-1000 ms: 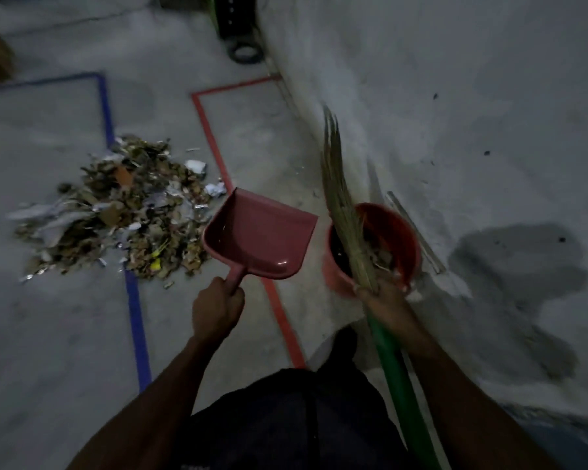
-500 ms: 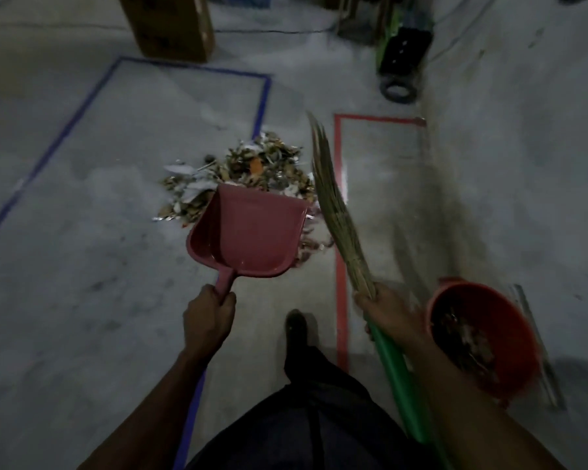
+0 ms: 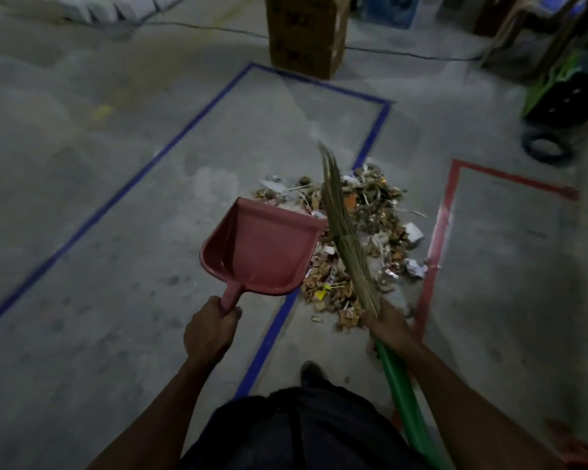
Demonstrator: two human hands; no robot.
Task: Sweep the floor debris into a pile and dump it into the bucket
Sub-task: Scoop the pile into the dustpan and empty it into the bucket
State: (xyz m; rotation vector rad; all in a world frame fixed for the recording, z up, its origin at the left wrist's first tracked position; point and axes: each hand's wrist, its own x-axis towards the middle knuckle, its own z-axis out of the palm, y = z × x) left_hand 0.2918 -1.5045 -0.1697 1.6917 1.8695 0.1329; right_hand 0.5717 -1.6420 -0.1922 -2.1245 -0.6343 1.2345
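Bucket gone from view since half a second ago; debris pile (image 3: pixel 357 239) now nearer, just beyond both sets of fingers. Dustpan (image 3: pixel 262 245) apparently empty, though dim light limits certainty. Left hand (image 3: pixel 211 330) clenched around dustpan handle, pan raised ahead of knuckles. Right hand (image 3: pixel 387 325) gripping broom (image 3: pixel 345 232) at bristle base, bristles angled up over pile, green shaft trailing back along forearm.

Bare forearms (image 3: pixel 157 398), dark trousers (image 3: pixel 299 432)

A warehouse-like storeroom is suggested: bare concrete floor (image 3: pixel 82 198) marked with blue tape (image 3: pixel 143 171), cardboard boxes (image 3: pixel 304 32) stacked beyond it.
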